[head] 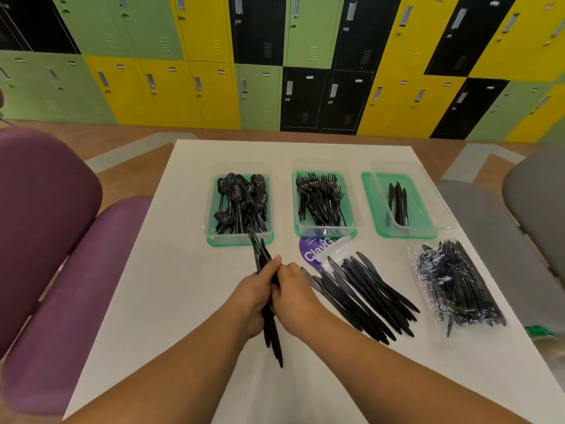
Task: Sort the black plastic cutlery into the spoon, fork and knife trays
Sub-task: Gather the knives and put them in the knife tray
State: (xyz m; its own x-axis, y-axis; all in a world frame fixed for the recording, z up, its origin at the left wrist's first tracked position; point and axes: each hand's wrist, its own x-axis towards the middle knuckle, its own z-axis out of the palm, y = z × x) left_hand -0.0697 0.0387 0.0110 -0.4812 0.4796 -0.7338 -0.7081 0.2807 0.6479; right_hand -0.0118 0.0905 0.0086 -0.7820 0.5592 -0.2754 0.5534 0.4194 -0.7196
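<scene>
My left hand (255,296) and my right hand (293,293) are closed together around a bundle of black plastic knives (272,332), held over the white table (171,301) in front of the spoon tray. The spoon tray (211,209) at the back left is full of black spoons. In the middle, the fork tray (351,215) holds many forks. The knife tray (373,209) on the right holds a few knives. A loose pile of knives (363,298) lies on the table just right of my hands.
A clear bag of black cutlery (455,286) lies at the right side of the table. A purple-labelled wrapper (315,249) sits under the knife pile. Purple chairs (46,240) stand on the left and a grey chair (519,224) on the right. Lockers fill the back wall.
</scene>
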